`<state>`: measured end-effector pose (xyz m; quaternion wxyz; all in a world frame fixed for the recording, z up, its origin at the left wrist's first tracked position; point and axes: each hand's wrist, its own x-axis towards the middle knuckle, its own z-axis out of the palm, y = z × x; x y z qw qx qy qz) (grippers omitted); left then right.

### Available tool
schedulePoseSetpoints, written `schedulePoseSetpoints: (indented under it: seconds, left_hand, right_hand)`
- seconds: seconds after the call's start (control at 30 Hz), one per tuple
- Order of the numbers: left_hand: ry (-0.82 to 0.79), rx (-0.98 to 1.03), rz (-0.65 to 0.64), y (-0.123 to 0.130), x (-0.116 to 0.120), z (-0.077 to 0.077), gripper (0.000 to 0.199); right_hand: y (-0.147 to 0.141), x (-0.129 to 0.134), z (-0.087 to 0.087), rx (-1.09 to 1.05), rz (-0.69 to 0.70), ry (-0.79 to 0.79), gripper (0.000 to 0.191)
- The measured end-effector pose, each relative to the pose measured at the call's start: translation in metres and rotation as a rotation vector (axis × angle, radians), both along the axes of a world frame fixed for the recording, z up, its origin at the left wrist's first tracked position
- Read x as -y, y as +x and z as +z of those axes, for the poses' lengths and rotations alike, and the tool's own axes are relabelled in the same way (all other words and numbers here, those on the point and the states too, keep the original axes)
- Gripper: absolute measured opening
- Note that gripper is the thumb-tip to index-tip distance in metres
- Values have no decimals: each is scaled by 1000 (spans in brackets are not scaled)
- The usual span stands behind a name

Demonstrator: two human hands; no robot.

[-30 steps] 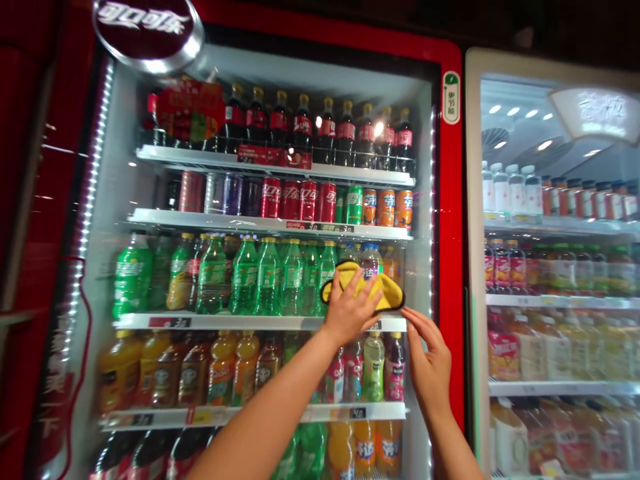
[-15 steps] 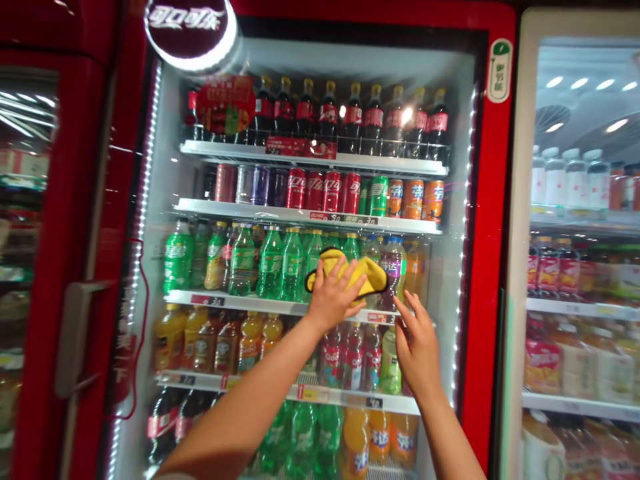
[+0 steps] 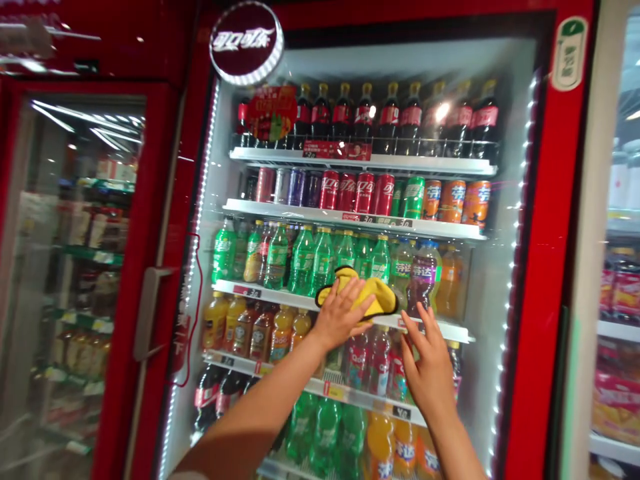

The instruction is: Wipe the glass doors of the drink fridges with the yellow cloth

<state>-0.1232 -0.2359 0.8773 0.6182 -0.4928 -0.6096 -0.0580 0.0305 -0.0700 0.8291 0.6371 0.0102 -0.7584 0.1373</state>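
My left hand (image 3: pixel 345 310) presses a yellow cloth (image 3: pixel 380 297) with a black edge against the glass door of a drinks fridge. Its fingers lie stretched out over the cloth, which bunches up past the fingertips. Behind the glass there, green soda bottles (image 3: pixel 303 260) stand on the middle shelf. To the right, my right hand (image 3: pixel 427 363) is raised with fingers apart and nothing in it. Its fingertips are close to the glass below a purple soda bottle (image 3: pixel 423 277); whether they touch it I cannot tell.
A red frame (image 3: pixel 545 267) surrounds the glass. A round lit sign (image 3: pixel 247 41) sits at its upper left corner, and a grey door handle (image 3: pixel 150 313) is on the left. Another red fridge (image 3: pixel 135 267) stands left, a pale-framed one (image 3: pixel 590 200) right.
The view has swung left, so the fridge sits further right in it. Against the shelves, my left hand and the cloth have slid left and slightly down; my right hand has shifted left too.
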Motion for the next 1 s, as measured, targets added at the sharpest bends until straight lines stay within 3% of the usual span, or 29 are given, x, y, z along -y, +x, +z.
schedulePoseSetpoints:
  seconds: [0.07, 0.1, 0.2, 0.27, 0.3, 0.37, 0.43, 0.5, 0.57, 0.6, 0.67, 0.73, 0.8, 0.83, 0.9, 1.0]
  left_hand:
    - [155, 71, 33, -9, 20, 13, 58]
    - [243, 105, 47, -11, 29, 10, 57]
    - [395, 139, 64, -8, 45, -24, 59]
    - [303, 106, 63, -4, 44, -47, 58]
    - [223, 86, 56, -4, 43, -51, 57]
    - [63, 39, 28, -9, 46, -41, 54]
    - [8, 17, 7, -24, 61, -14, 51]
    - [109, 45, 12, -41, 85, 12, 51]
    - [311, 106, 39, -52, 112, 19, 51]
    - [412, 136, 58, -54, 122, 14, 52]
    - [546, 186, 102, -52, 133, -12, 56]
    - [458, 213, 138, -47, 133, -40, 61]
    - [249, 157, 136, -46, 129, -51, 67]
    - [176, 136, 138, -48, 129, -47, 69]
    - [127, 131, 140, -57, 137, -23, 67]
    - [346, 230, 151, -74, 167, 16, 58]
  right_hand:
    - [2, 5, -6, 15, -4, -2, 41]
    - [4, 8, -10, 16, -7, -12, 40]
    - [4, 16, -19, -16, -11, -47, 39]
    - [-1, 24, -19, -42, -10, -51, 37]
    - [-6, 29, -16, -42, -6, -47, 37]
    - [-16, 40, -9, -27, 5, -20, 37]
    - [-26, 51, -2, -13, 20, 12, 36]
    - [-34, 61, 1, -18, 37, 35, 36]
    - [-38, 68, 2, -27, 50, 38, 36]
    - [-39, 72, 1, -32, 55, 35, 36]
    - [-44, 79, 2, -37, 66, 25, 36]
    - [-51, 88, 5, -50, 82, 25, 35]
    - [-61, 98, 10, -65, 110, 44, 36]
    - [-67, 103, 13, -69, 123, 59, 36]
    - [-77, 113, 18, -64, 146, 97, 38]
    - [-86, 122, 18, -34, 158, 139, 45]
